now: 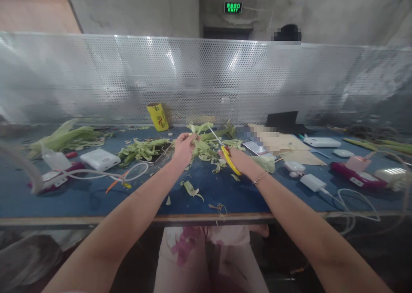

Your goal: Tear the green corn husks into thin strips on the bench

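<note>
My right hand (237, 158) is closed around scissors (231, 161) with yellow handles, the blades slanting up and to the left. The blades look apart from my left hand. My left hand (185, 148) pinches a pale green leaf strip (200, 128) that looks like corn husk; its fingertips are partly hidden. Beneath and between both hands lies a loose heap of cut husk pieces (206, 149). To the left of my left hand is a pile of narrow green strips (144, 149). One curled scrap (192, 190) rests nearer the table's front edge.
A yellow cardboard tube (158, 117) stands by the perforated metal divider (128, 78). Long green husks (67, 136) lie far left. White chargers (100, 159), cables and purple power strips (357, 176) occupy both sides. Brown cardboard (302, 157) is at right. A person is behind the divider.
</note>
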`<action>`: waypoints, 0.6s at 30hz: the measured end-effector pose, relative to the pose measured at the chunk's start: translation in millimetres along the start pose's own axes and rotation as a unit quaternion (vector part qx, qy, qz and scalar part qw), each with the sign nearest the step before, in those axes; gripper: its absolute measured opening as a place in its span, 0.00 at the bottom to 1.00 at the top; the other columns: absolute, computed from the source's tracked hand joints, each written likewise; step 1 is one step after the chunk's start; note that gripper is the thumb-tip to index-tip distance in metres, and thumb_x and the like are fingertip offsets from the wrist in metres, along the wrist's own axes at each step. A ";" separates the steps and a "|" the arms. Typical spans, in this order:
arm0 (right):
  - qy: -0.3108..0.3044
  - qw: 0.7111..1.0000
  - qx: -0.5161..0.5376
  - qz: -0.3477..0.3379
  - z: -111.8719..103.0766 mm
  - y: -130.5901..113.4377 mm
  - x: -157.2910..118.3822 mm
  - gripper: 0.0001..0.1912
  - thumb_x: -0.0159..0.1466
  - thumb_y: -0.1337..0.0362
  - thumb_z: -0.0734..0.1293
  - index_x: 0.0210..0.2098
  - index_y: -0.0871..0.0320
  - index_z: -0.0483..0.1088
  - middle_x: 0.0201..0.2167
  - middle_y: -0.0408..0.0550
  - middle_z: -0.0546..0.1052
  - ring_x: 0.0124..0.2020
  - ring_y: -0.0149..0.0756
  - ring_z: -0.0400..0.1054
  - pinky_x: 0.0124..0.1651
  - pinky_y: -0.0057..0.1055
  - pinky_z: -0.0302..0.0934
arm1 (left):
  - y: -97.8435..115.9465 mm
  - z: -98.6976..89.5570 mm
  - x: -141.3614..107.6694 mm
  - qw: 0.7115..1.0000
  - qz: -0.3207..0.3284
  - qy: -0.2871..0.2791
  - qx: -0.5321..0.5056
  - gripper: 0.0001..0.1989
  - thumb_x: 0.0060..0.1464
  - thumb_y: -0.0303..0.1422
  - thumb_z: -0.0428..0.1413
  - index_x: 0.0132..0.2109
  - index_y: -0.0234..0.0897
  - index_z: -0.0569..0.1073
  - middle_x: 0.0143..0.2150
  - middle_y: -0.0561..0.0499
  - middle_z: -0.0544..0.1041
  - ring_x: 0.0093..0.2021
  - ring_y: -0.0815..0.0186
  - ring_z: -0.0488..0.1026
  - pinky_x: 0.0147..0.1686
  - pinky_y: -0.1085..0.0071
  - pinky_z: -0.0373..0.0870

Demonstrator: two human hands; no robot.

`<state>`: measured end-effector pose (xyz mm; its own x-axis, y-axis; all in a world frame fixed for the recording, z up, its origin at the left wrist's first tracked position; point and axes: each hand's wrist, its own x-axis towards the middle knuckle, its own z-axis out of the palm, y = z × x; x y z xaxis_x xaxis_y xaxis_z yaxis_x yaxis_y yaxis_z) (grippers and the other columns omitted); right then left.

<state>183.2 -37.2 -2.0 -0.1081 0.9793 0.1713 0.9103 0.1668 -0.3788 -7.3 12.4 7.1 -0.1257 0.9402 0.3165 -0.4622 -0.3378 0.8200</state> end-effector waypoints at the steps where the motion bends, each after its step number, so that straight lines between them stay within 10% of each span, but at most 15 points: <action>1: 0.003 1.000 -0.004 0.004 0.1 0.4 0.5 0.31 0.60 0.39 0.49 0.34 0.60 0.66 0.33 0.60 0.75 0.38 0.44 0.71 0.40 0.33 0.58 | 0.1 0.2 -0.5 1.000 -0.008 -0.001 -0.003 0.12 0.40 0.29 0.59 0.26 0.36 0.61 0.26 0.54 0.70 0.31 0.69 0.75 0.28 0.76 0.67; 18: 0.040 0.998 -0.017 0.041 -3.6 5.1 2.5 0.32 0.62 0.41 0.47 0.39 0.62 0.64 0.38 0.60 0.75 0.43 0.45 0.70 0.42 0.32 0.58 | 14.6 9.0 -4.8 0.963 -0.226 0.083 -0.120 0.09 0.48 0.20 0.53 0.25 0.33 0.63 0.21 0.50 0.71 0.24 0.73 0.73 0.25 0.81 0.71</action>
<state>189.0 -34.3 -0.2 -0.0028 0.9770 0.2132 0.9279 0.0820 -0.3638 -5.5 2.6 21.8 0.0064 0.9895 -0.1446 -0.6897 0.1091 0.7159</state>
